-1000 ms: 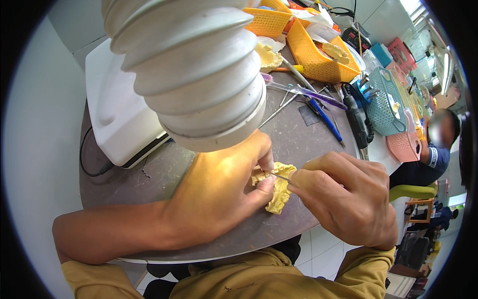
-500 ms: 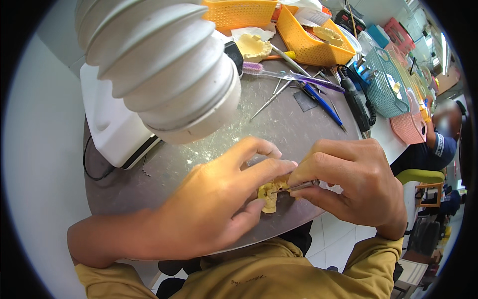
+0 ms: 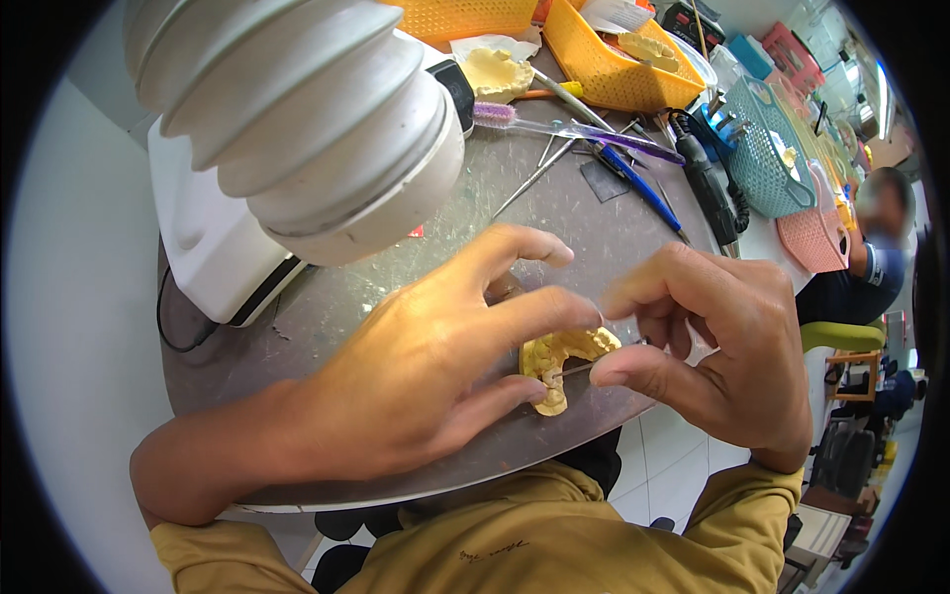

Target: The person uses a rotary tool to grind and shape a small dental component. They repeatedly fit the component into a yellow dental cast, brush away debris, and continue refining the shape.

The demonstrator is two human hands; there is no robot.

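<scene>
Yellow dental cast (image 3: 541,351) between my hands, fine scraping I reckon

Left hand (image 3: 445,342) spread, thumb on it; right hand (image 3: 732,342) has a thin tool (image 3: 576,370) at the thumb, forefinger lifted. Next stroke probably wants a firmer pinch, by the counter (image 3: 606,407) edge.

Head view: a fisheye lens, the left of a head-worn pair, looks steeply down from above the wearer's mustard shirt (image 3: 515,525) onto the grip of the left hand (image 3: 435,346) and right hand (image 3: 727,346) at close range. A ribbed hose (image 3: 317,109), nearer the lens, covers the area up and left of the grip; right of it, the distant room (image 3: 841,455) leans and curves toward the frame's edge.
</scene>
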